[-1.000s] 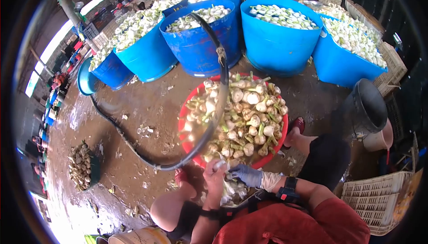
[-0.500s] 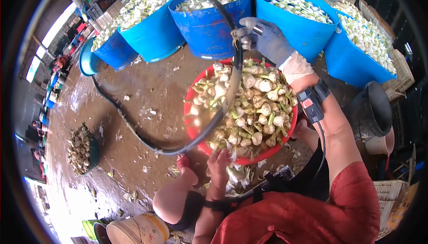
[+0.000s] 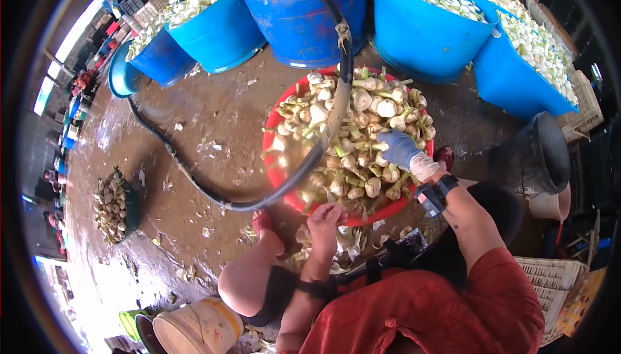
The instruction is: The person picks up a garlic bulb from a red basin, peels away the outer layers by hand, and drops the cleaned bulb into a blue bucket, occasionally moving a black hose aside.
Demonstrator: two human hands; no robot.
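A red tub (image 3: 274, 174) full of garlic bulbs (image 3: 372, 187) with green stems stands in front of me, murky water showing at its left. My right hand (image 3: 398, 149), in a blue-grey glove, reaches down onto the bulbs at the tub's right side; its fingertips are hidden among them. At the near rim is my bare left hand (image 3: 326, 217), its fingers curled together; whatever they may hold is too small to make out. A black hose (image 3: 317, 153) arches over the tub, apart from both hands.
Blue tubs (image 3: 304, 27) heaped with trimmed garlic stand in an arc beyond. A dark bucket (image 3: 550, 153) is at right, a white bucket (image 3: 197, 325) at lower left. A green container (image 3: 132, 208) of bulbs stands at left. Peelings litter the wet floor (image 3: 194, 127).
My right hand has come down from beside the raised hose onto the bulbs. A pale green blur above the middle blue tub is gone. My left hand stays near the rim, slightly higher in view.
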